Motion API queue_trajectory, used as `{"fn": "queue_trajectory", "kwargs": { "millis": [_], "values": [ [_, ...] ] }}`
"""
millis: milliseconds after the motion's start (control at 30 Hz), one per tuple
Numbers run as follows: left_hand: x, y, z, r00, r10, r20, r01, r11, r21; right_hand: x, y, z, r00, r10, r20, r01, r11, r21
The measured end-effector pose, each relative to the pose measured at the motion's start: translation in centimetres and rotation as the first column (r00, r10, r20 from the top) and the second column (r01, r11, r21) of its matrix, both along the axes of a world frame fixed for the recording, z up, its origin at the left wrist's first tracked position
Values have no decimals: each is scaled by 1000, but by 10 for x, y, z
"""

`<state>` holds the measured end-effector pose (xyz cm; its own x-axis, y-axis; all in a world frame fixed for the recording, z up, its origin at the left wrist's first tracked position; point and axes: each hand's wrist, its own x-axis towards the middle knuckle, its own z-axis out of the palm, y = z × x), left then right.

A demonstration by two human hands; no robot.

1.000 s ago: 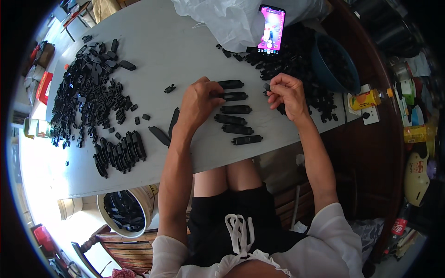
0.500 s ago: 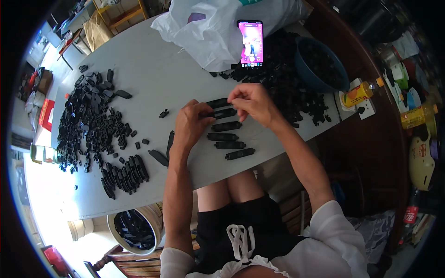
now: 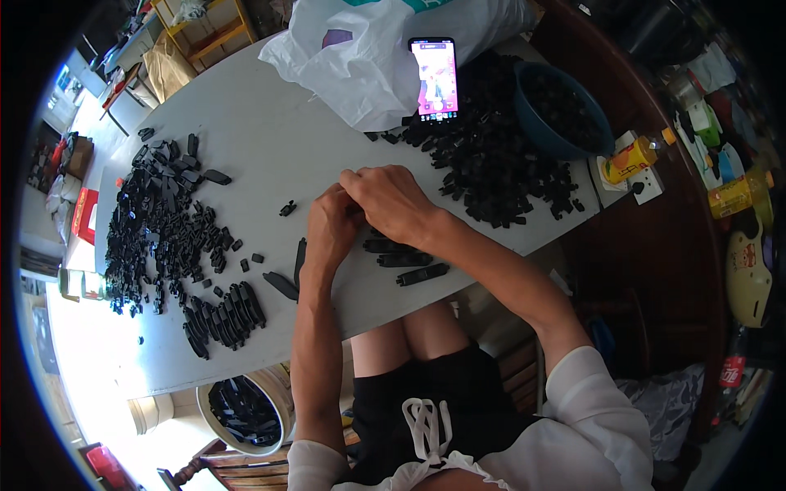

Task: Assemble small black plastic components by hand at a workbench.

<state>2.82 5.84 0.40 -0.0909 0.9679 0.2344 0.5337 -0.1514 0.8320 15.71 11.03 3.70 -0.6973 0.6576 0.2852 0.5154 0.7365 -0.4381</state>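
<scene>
Two bare hands meet near the front edge of the grey table [image 3: 270, 139], and I watch them from above. My left hand [image 3: 329, 229] and right hand [image 3: 391, 200] press together, fingers curled around something small; I cannot tell whether either actually clamps a piece, since the knuckles hide it. Just below them, close to the front edge, lie a few long black plastic clips [image 3: 409, 268] in a short row. They look light, stiff and smooth, so I judge they are best pinched across the narrow middle. A big loose heap of black parts [image 3: 160, 217] covers the left end. Another pile [image 3: 499, 164] spreads at the right end beside a dark blue bowl [image 3: 561, 110]. A lit phone [image 3: 435, 78] leans on a white plastic bag [image 3: 360, 65] at the far edge.
</scene>
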Motion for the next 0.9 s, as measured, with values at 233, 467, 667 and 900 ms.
{"fn": "queue_trajectory", "kwargs": {
  "millis": [233, 467, 667, 900],
  "values": [
    [-3, -1, -1, 990, -36, -140, 38, 999, 13, 17, 7, 5, 970, -78, -232, 78, 997, -9],
    [-2, -4, -4, 993, -10, -115, 11, 1000, 10, 33, 6, 5, 931, -258, -258, 56, 799, -599],
    [-8, 0, -10, 996, -15, -83, 17, 1000, 24, 39, 13, 11, 900, -328, -286, 12, 675, -737],
    [-4, 2, -8, 995, -10, -101, 12, 1000, 23, 32, 13, -5, 966, -251, -60, 203, 881, -428]
  ]
}}
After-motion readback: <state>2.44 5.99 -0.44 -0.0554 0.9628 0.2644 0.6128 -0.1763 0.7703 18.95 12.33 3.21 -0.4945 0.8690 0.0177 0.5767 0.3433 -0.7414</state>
